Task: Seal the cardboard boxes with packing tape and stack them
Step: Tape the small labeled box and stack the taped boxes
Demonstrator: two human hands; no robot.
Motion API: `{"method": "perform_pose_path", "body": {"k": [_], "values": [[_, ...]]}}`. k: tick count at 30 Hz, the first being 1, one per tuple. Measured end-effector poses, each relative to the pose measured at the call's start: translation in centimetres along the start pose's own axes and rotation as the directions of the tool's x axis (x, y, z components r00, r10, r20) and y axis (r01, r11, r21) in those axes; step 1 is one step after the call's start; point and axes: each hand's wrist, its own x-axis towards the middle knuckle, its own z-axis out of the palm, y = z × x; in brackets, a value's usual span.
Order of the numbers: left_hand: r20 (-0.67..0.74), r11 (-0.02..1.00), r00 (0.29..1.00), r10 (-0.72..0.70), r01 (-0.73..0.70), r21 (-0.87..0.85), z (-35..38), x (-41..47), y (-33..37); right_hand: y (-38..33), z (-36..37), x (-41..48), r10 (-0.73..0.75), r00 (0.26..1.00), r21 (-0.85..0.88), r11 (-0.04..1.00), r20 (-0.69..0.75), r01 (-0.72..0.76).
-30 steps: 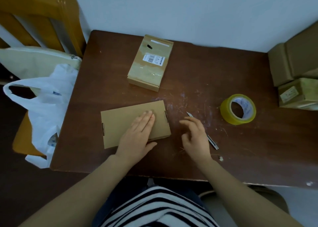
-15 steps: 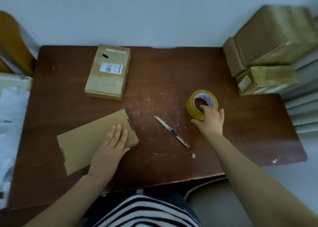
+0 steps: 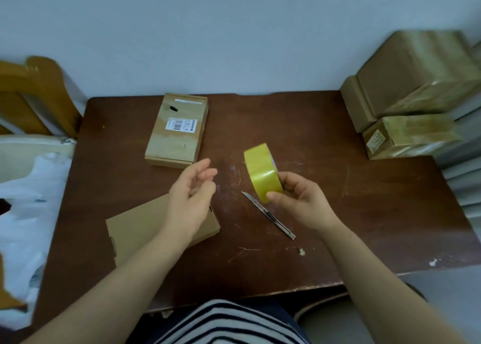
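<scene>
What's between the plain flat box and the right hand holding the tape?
A slim utility knife lies diagonally on the tabletop between the plain flat box and the right hand, which grips the tape roll; head view.

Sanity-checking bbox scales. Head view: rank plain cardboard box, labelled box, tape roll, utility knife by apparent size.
1. plain cardboard box, nearest, partly behind the left hand
2. labelled box
3. tape roll, held up in the right hand, so it reads large
4. utility knife, long but far thinner

A slim knife (image 3: 270, 216) lies on the scratched brown table (image 3: 364, 213), a white bag (image 3: 26, 200) and wooden chair (image 3: 39, 88) to its left.
</scene>
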Motion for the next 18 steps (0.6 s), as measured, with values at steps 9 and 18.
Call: {"method": "perform_pose_path", "body": {"k": [9, 18], "values": [[0.231, 0.947, 0.929, 0.289, -0.313, 0.076, -0.9, -1.6, 3.6, -1.5, 2.4, -1.4, -0.120, 0.990, 0.040, 0.992, 0.075, 0.117], [0.086, 0.907, 0.910, 0.405, -0.412, 0.089, -0.8, -0.6, 2.2, -2.0, 3.1, -1.5, -0.064, 0.992, -0.060, 0.996, 0.110, 0.071]]}}
